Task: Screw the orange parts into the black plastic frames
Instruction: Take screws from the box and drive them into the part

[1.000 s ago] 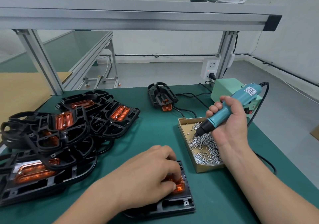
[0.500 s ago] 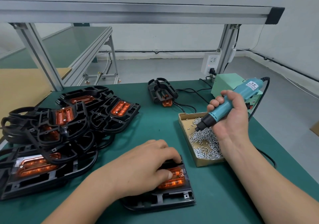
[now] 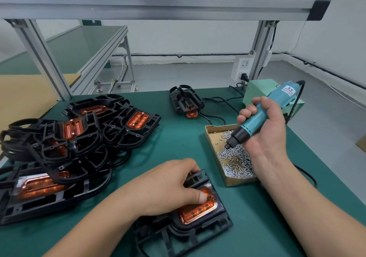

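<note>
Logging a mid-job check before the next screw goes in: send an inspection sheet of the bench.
Surface: green mat.
Job's things: black frame with orange part at front; screwdriver; cardboard box of screws at right.
Clutter: pile of frames at left; lone frame at far edge.
Hands: left hand holds the black frame, thumb on the orange part; right hand grips the screwdriver, tip at the screws.
Cables: black cables on the mat near the green box.
Surroundings: aluminium frame overhead; wall socket.
</note>
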Demonstrator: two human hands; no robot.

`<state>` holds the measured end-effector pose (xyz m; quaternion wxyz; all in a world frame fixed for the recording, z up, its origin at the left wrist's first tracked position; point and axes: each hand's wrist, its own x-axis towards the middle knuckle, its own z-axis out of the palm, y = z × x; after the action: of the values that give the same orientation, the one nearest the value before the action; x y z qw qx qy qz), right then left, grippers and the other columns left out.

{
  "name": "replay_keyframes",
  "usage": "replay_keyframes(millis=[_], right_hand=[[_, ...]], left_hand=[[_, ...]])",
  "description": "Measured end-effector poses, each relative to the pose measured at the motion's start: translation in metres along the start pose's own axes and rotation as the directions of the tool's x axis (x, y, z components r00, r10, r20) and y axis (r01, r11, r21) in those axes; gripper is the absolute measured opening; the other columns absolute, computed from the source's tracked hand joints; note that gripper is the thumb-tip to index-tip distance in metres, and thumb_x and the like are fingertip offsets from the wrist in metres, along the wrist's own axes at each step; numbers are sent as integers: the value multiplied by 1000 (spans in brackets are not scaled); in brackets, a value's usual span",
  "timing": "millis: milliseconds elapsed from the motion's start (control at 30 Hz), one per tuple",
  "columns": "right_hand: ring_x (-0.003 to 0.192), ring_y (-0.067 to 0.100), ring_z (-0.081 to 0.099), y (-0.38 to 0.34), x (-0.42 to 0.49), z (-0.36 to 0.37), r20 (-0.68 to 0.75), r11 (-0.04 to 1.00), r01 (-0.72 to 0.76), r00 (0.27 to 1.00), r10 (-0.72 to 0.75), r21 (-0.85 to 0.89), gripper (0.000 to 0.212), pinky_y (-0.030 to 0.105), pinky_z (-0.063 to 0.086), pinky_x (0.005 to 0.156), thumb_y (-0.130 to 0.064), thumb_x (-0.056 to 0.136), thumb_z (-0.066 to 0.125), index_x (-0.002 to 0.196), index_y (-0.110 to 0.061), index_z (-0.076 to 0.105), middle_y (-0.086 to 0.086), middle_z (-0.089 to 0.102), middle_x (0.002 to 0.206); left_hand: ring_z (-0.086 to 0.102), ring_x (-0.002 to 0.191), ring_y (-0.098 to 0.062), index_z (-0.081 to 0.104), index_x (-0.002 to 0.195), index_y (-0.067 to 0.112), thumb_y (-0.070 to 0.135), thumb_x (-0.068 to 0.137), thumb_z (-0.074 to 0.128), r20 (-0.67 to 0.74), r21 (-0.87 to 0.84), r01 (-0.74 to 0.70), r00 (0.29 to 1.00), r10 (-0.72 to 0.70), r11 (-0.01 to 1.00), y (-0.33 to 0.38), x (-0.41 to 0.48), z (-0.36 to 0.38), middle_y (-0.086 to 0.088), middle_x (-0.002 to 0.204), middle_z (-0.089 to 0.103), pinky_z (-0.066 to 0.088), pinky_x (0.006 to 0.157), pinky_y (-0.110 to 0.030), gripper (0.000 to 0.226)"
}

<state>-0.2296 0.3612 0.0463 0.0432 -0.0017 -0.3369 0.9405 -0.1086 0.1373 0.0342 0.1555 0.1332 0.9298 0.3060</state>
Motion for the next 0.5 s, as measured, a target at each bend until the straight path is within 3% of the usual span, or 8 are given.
replay_keyframes(millis=[300,500], right_hand=[[56,14,55,2,-13,7,148,924,-241,944,294,-296,22,25,53,50,-33,99,71,101,-12,64,1,54,70],[56,16,58,10,-16,9,146,858,-332,899,414,-392,25,26,54,49,-16,95,71,112,-6,55,6,57,70]], left_hand=[[61,65,-4,63,109,32,39,89,84,34,-318,2,999,10,948,-14,9,-5,10,75,68,49,65,-24,30],[58,65,-7,64,102,38,50,79,83,-15,-347,-15,1000,10,938,-23,12,-8,8,74,67,49,67,-37,32]])
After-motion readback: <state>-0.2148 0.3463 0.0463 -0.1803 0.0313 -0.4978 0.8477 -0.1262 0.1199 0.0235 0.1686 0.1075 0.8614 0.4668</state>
